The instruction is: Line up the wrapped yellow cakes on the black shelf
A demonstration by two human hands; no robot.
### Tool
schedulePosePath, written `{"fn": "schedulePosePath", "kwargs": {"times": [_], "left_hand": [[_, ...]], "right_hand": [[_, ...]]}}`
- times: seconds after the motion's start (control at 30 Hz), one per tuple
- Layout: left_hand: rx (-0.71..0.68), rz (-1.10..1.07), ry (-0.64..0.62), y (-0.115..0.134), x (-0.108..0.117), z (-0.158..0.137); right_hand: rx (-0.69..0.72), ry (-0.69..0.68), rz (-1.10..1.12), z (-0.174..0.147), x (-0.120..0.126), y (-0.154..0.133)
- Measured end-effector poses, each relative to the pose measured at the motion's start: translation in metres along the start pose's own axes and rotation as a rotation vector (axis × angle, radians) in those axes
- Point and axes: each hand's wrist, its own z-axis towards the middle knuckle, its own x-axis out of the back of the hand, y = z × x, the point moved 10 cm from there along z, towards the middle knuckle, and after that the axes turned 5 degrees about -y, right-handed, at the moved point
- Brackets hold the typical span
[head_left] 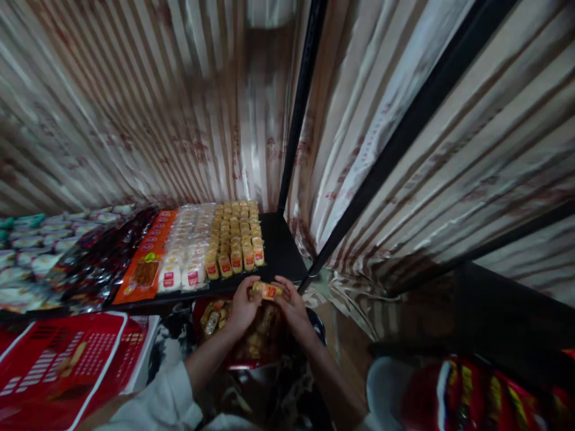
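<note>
Between my two hands is a small yellow wrapped snack [268, 291] with a red and orange label facing up. My left hand [245, 305] pinches its left end, and my right hand [293, 306] grips the right end. Below them sits an open red container [251, 364] with more yellow wrapped snacks [211, 317] inside, partly covered by my hands and forearms. Just beyond my hands, similar yellow snacks [236, 239] stand in tight rows on a black shelf [283, 251], their labels toward me.
White wrapped snacks [191, 245], an orange packet [146, 263] and dark shiny packets [108, 257] line the shelf leftward. A red printed box [58, 365] lies at lower left. Black poles [302, 108] and striped sheeting [202, 120] rise behind. Red and yellow packets [485, 389] are at lower right.
</note>
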Motion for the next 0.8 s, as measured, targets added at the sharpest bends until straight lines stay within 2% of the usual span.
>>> {"fn": "schedulePosePath", "kwargs": {"times": [0.13,0.23,0.43,0.5,0.67,0.8], "left_hand": [[-0.208,0.178,-0.106,0.051,-0.004,0.034],[-0.309,0.262,-0.172,0.087,-0.016,0.061],[-0.321,0.224,-0.171,0.129,-0.035,0.130],[-0.323,0.297,-0.166,0.139,-0.040,0.152],[-0.497,0.837,-0.142,0.158,-0.050,0.191],[-0.593,1.242,-0.215,0.141,-0.064,0.210]], "right_hand": [[0.328,0.009,-0.489,0.019,-0.003,-0.058],[0.436,-0.011,-0.602,0.038,-0.012,-0.088],[0.379,0.073,-0.570,0.108,-0.003,-0.101],[0.384,0.086,-0.517,0.137,0.000,-0.101],[0.334,0.181,-0.539,0.208,0.008,-0.090],[0.277,0.249,-0.606,0.255,0.013,-0.072]]}}
